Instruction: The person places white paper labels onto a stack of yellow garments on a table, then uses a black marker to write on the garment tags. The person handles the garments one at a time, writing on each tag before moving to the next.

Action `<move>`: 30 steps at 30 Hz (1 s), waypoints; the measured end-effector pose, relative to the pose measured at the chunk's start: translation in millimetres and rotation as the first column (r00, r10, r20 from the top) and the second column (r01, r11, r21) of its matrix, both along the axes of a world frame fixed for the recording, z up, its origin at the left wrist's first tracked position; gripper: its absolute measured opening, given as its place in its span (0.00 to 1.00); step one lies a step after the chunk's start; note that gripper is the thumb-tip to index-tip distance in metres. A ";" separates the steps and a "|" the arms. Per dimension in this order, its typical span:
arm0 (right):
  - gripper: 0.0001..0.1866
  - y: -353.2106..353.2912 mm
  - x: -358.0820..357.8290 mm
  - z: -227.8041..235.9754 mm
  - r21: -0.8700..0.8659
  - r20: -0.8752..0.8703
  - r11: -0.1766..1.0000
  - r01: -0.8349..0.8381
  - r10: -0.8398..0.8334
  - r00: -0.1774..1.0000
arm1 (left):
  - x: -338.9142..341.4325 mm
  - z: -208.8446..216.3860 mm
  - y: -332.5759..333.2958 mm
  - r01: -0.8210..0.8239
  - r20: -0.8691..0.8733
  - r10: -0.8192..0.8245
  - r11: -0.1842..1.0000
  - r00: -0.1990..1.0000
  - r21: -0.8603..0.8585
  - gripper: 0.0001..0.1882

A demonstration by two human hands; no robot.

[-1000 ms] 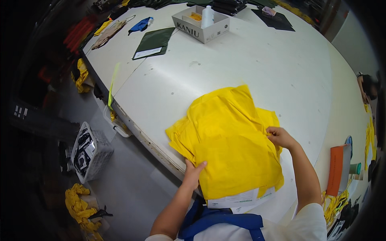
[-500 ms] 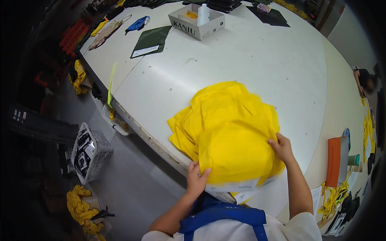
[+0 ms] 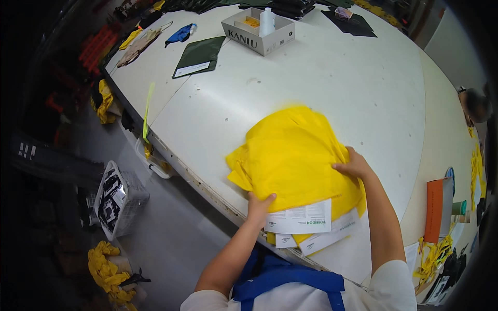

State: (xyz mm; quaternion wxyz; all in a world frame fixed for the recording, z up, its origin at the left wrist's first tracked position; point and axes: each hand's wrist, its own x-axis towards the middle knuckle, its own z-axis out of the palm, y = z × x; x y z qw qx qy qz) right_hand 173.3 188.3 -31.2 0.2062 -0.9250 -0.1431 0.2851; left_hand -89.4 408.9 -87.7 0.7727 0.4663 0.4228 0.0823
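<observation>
A pile of flat yellow fabric pieces lies near the front edge of the table, its folds overlapping unevenly. White printed paper labels stick out along its near side, fanned at different angles. My left hand is closed on the near left corner of the top piece, thumb on the cloth. At the right edge, my right hand grips the same top piece, with its thumb above and its other fingers partly hidden by the cloth.
At the back stand a grey box with a white bottle and a dark green folded piece. A white basket is on the floor at left. At right are an orange box and another person.
The top yellow piece has moved away from me and lies flatter over the pile, showing more of the white labels. Both hands have moved farther from me with it.
</observation>
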 end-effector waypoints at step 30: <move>0.38 -16.8 -43.2 49.0 0.238 0.480 0.687 0.687 -0.698 0.532 | 526.7 56.8 312.0 0.387 -0.495 -0.279 -0.362 0.823 0.848 0.19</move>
